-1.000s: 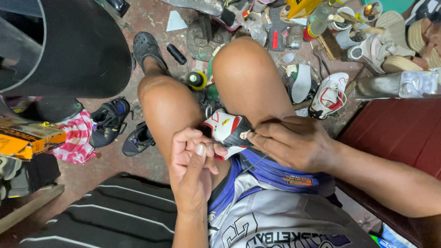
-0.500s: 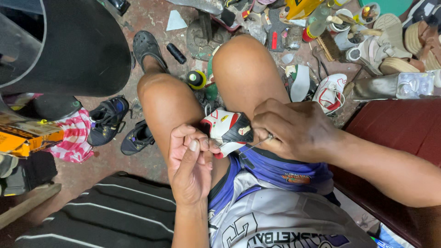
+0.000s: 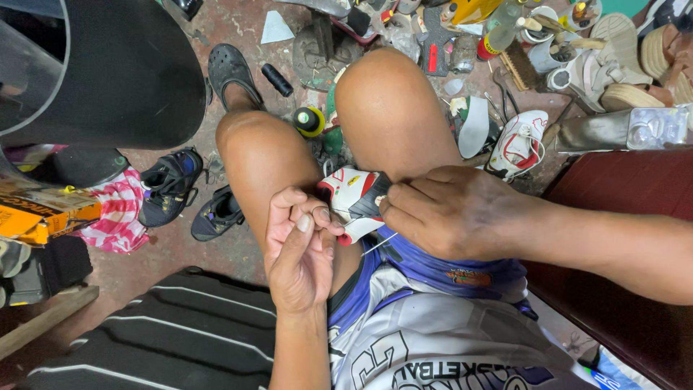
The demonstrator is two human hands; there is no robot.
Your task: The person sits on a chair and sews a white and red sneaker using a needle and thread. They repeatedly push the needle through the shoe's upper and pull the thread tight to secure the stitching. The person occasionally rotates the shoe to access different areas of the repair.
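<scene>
We find the fingers (image 3: 312,217) of the left hand (image 3: 299,253) curled in and pinched together, thumb against forefinger; they press on the near edge of a small white, red and black shoe (image 3: 355,202). Whether they also nip a thread we cannot tell. The right hand (image 3: 451,213) lies closed over the shoe's other side, its fingers (image 3: 404,198) bent down onto the black part, and a thin pale line, a needle or thread (image 3: 379,244), shows just below them. The shoe itself sits between the person's bare knees, resting against the left thigh (image 3: 263,159), above the hem of blue shorts (image 3: 433,267).

Risks, in our judgement:
- The pale line runs close under the right hand. If it is a needle, a slip of the pinch could prick a finger or the thigh beneath.
- The shoe has no bench under it, only the legs. A shift of either knee could let it drop to the floor (image 3: 238,253).
- The floor is crowded: a black sandal (image 3: 229,72), dark sneakers (image 3: 170,184), a white and red shoe (image 3: 516,141), a yellow-capped spool (image 3: 309,120), bottles and tools. A dropped needle would be hard to find there.
- The black tyre (image 3: 166,332) lies near the left elbow and could hinder the arm.
</scene>
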